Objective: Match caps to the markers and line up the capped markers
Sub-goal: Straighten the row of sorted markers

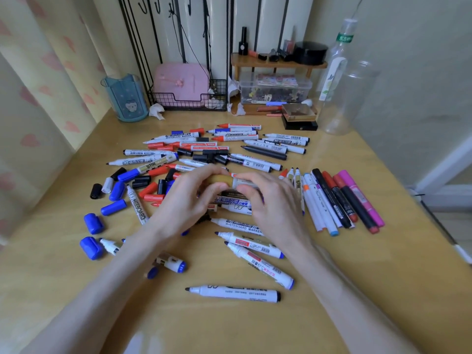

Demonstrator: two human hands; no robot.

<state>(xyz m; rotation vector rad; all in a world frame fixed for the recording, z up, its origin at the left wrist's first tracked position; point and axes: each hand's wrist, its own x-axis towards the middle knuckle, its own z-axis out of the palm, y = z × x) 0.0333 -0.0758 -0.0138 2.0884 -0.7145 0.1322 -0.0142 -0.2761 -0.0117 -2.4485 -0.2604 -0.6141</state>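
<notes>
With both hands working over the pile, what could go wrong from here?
The left hand holds a gold cap against the marker held by the right hand; if mismatched, it may not seat. The right hand sits close to the lined-up row and could knock it askew. The forearms hang over uncapped markers, which could smear ink.

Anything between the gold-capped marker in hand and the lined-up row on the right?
Nothing visible blocks it: left hand and right hand hold the gold-capped marker over the pile; the row lies just right of the right hand.
</notes>
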